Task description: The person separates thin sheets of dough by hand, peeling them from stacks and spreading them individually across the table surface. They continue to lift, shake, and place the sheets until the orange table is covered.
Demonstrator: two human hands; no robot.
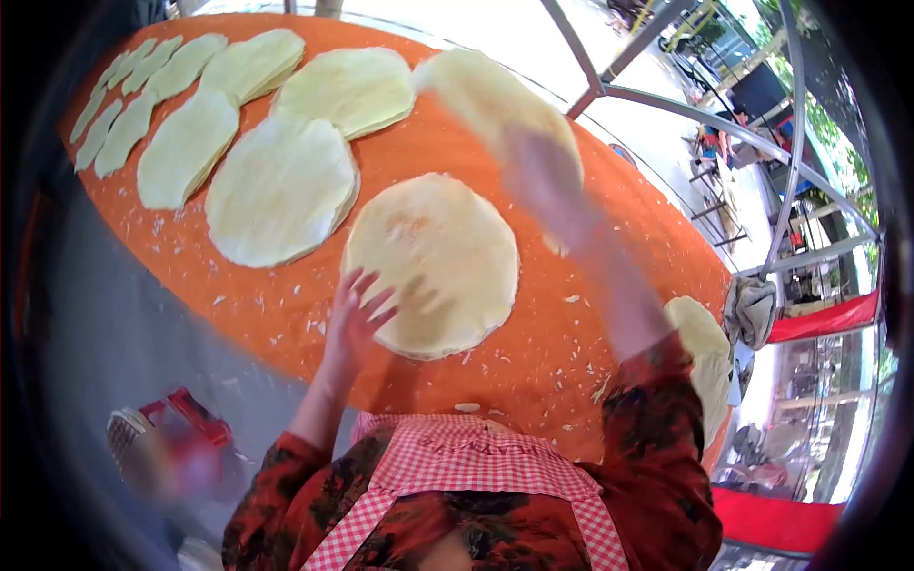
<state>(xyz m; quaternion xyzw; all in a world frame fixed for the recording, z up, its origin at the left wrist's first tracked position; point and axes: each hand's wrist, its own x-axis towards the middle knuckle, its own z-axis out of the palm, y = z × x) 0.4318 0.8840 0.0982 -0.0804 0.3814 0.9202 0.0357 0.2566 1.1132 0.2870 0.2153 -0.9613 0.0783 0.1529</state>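
Observation:
My left hand [360,316] is open, fingers spread, over the near left edge of a round stack of flatbreads [438,257], and its shadow falls on the top one. That stack has light brown patches on its surface. My right hand [545,176] is reached out to the far right and smeared by motion, so I cannot tell how its fingers lie. Beneath it is another flatbread [476,90], blurred at its left side, near the table's far edge.
On the orange tabletop [571,352], scattered with dough flakes, several pale stacks [276,190] of flatbread run to the far left. Another stack [700,352] sits at the right edge. A red crate [190,423] is on the floor at left. Metal frame bars [685,109] rise beyond the table.

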